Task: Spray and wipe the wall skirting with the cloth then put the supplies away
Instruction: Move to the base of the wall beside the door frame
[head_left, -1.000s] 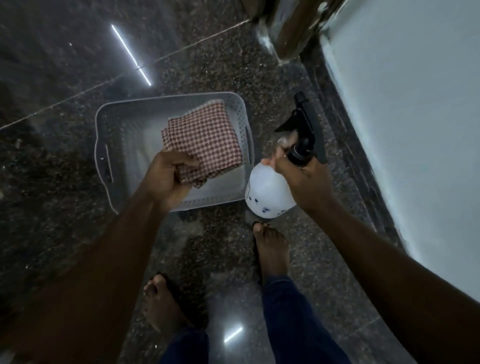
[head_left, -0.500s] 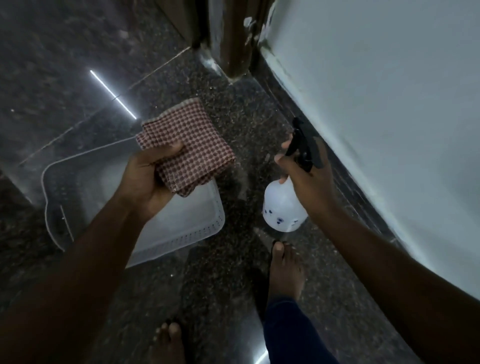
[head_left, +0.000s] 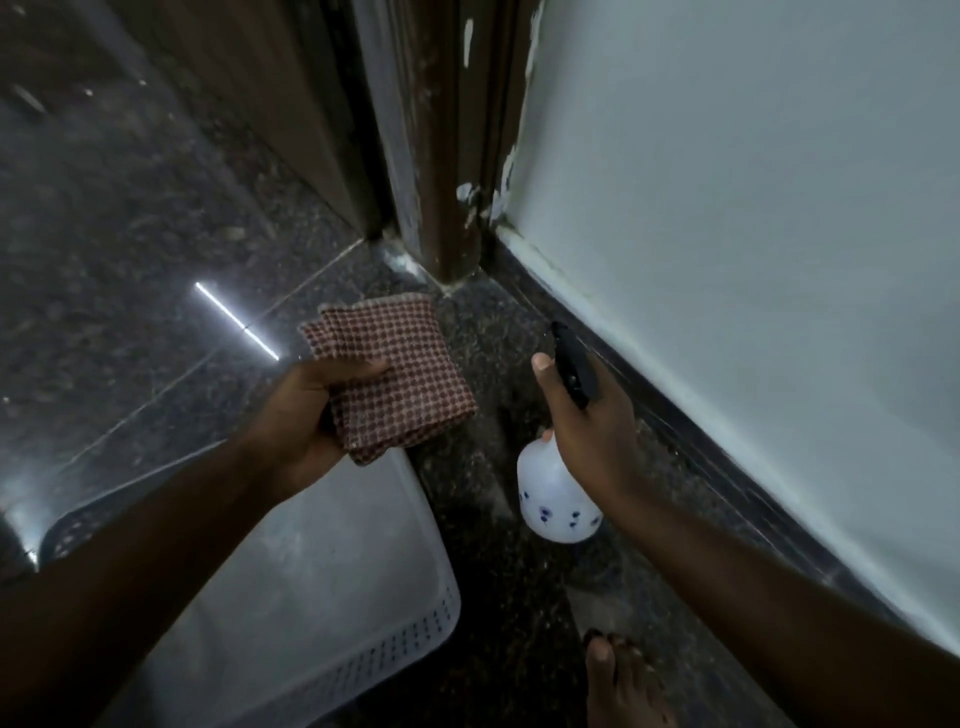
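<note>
You have lifted both supplies out of the white basket (head_left: 395, 613) and turned toward the wall: your left hand (head_left: 306, 415) has its grip closed on the folded checked cloth (head_left: 395, 374), now clear of the basket, and your right hand (head_left: 587, 415) is wrapped round the neck of the spray bottle (head_left: 550, 504), nearer the dark skirting (head_left: 675, 415) than a second ago. Nothing looks sprayed yet, so aiming the nozzle at the skirting is likely next.
</note>
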